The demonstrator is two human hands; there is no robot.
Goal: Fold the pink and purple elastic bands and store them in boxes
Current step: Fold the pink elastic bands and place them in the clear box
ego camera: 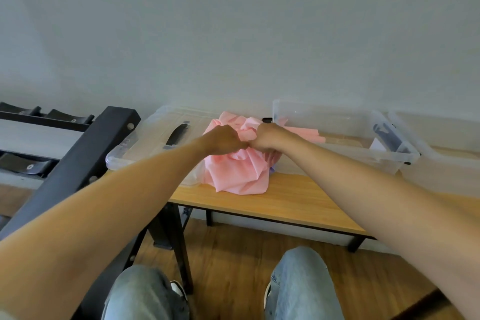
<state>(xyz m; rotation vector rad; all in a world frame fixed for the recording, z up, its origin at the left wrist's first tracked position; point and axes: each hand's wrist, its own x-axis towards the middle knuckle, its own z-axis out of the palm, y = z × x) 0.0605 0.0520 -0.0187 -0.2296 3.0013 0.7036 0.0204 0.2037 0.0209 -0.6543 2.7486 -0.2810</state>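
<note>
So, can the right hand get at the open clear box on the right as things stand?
Probably yes. The right hand grips the pink band just left of the clear box, whose top is open with nothing between them. It would have to release the band or carry it along.

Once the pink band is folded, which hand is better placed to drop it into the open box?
Probably the right hand: it grips the pink band right beside the open clear box; the left hand is farther.

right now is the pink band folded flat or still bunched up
Bunched up. The pink elastic band sits in a crumpled heap on the wooden table, while the left hand and right hand grip its top.
</note>
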